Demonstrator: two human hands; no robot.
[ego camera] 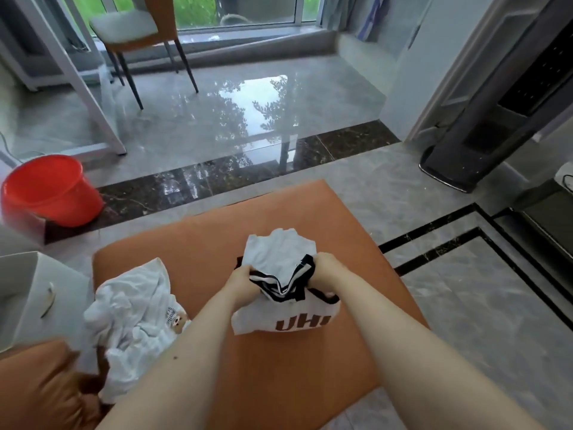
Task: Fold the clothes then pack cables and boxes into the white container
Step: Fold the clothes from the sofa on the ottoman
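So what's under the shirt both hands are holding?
The shirt, gripped by the left hand and right hand, sits on the orange cushion. Only cushion shows around it; anything directly beneath is covered by the fabric.

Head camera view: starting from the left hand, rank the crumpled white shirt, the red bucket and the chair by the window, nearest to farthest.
From the left hand:
1. Crumpled white shirt, just to its left on the orange cushion.
2. Red bucket, on the floor, far left.
3. Chair, up by the window, farthest back.
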